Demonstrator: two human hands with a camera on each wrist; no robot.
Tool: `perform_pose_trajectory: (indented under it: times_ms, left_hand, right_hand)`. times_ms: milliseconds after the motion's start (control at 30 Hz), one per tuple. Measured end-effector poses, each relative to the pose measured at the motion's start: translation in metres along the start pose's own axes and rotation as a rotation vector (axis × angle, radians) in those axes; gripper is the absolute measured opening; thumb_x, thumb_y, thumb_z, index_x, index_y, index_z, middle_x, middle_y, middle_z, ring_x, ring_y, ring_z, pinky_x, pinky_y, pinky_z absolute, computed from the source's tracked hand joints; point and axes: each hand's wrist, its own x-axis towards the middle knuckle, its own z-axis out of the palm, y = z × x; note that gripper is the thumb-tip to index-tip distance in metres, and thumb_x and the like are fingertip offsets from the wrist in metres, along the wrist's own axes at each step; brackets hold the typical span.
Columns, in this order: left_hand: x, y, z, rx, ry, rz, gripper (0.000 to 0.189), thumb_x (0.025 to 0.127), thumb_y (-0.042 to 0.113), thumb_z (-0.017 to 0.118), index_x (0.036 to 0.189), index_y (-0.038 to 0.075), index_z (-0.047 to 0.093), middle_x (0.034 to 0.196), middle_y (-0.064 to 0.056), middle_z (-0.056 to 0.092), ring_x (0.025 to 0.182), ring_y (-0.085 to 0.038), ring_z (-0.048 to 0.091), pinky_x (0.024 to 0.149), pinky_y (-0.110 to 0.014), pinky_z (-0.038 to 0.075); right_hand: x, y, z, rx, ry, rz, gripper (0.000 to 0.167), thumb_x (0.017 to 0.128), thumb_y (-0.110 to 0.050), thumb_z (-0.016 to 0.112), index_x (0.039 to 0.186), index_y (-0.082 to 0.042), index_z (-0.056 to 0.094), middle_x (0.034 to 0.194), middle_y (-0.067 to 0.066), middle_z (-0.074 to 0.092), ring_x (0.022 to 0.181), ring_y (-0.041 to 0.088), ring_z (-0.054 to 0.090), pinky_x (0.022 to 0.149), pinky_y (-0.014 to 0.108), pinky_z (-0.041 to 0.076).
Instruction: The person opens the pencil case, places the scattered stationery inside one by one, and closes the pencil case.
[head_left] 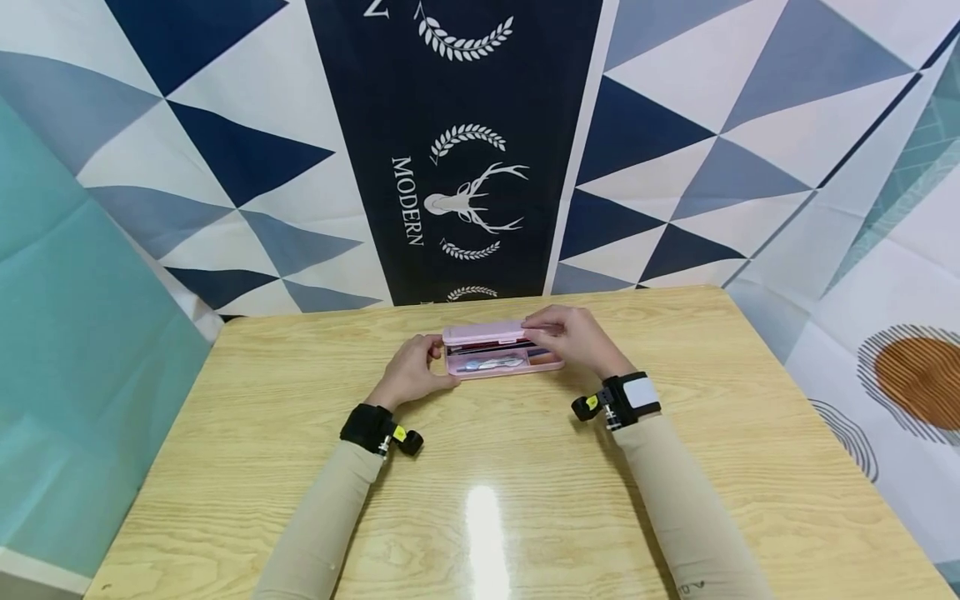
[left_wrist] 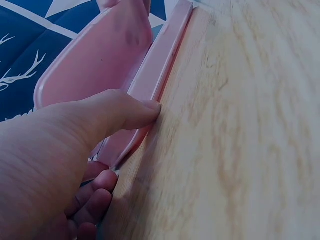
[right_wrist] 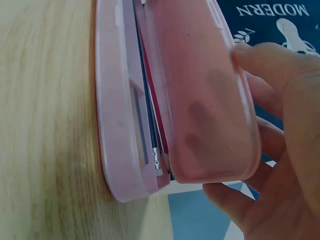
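Observation:
A pink pencil case (head_left: 468, 375) lies on the table near its far edge, its lid (head_left: 482, 332) hinged partly up. My left hand (head_left: 412, 369) grips the case's left end, the thumb (left_wrist: 142, 114) along the front wall and the other fingers curled behind the end. At the right end, my right hand (head_left: 576, 337) pinches the lid's edge, with the thumb (right_wrist: 265, 57) on one face and fingers showing through the translucent plastic. Inside, a dark pencil (right_wrist: 149, 117) and a red pencil (right_wrist: 150, 75) lie lengthwise. A pale bluish-white item (head_left: 495, 363) sits in the front compartment.
The light wood table (head_left: 480, 450) stretches toward me, with a bright glare streak on it. Behind its far edge hangs a patterned cloth (head_left: 465, 250) with a deer head and lettering. Cameras are strapped to both wrists.

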Motion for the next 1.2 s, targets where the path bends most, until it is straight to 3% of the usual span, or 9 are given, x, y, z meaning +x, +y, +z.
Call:
perform_pose_trajectory:
  times_ms: [233,433,667,933,1200]
  left_hand:
    - [0.002,-0.002,0.000,0.007,-0.001,0.020,0.075,0.089,0.032,0.095,0.148,-0.001,0.062,0.112,-0.009,0.057,0.108,-0.025,0.052,0.090,-0.036,0.038]
    - [0.001,-0.002,-0.002,0.010,-0.001,0.009,0.079,0.089,0.032,0.095,0.153,-0.001,0.061,0.114,-0.009,0.059,0.108,-0.025,0.053,0.089,-0.035,0.039]
    - [0.001,-0.001,-0.001,0.027,-0.004,0.009,0.082,0.089,0.032,0.094,0.155,-0.001,0.060,0.115,-0.009,0.060,0.106,-0.024,0.053,0.088,-0.033,0.039]
    - [0.000,0.002,0.000,0.003,-0.005,0.009,0.076,0.090,0.032,0.095,0.150,-0.001,0.062,0.112,-0.009,0.059,0.109,-0.025,0.052,0.090,-0.035,0.039]
    - [-0.001,0.002,-0.001,0.002,0.005,0.010,0.076,0.089,0.031,0.095,0.151,0.000,0.062,0.111,-0.009,0.059,0.109,-0.025,0.052,0.089,-0.036,0.039]
  right_hand:
    - [-0.003,-0.001,0.008,-0.063,-0.078,-0.088,0.030,0.103,-0.023,0.084,0.129,-0.009,0.085,0.156,0.016,0.072,0.154,0.042,0.061,0.128,0.061,0.048]
    - [-0.002,-0.003,0.017,-0.089,-0.088,-0.073,0.026,0.102,-0.021,0.084,0.124,-0.008,0.086,0.162,0.013,0.066,0.161,0.042,0.053,0.134,0.061,0.040]
    - [-0.003,-0.006,0.027,-0.125,-0.099,-0.046,0.031,0.100,-0.031,0.086,0.121,-0.008,0.084,0.169,0.012,0.058,0.168,0.043,0.042,0.141,0.068,0.022]
    - [-0.001,-0.007,0.032,-0.184,-0.156,-0.053,0.052,0.103,-0.029,0.082,0.150,-0.009,0.072,0.177,0.018,0.048,0.172,0.049,0.030,0.141,0.071,0.015]
    - [0.001,-0.013,0.030,-0.176,-0.188,-0.045,0.050,0.103,-0.028,0.082,0.147,-0.007,0.073,0.177,0.018,0.047,0.173,0.048,0.029,0.141,0.070,0.014]
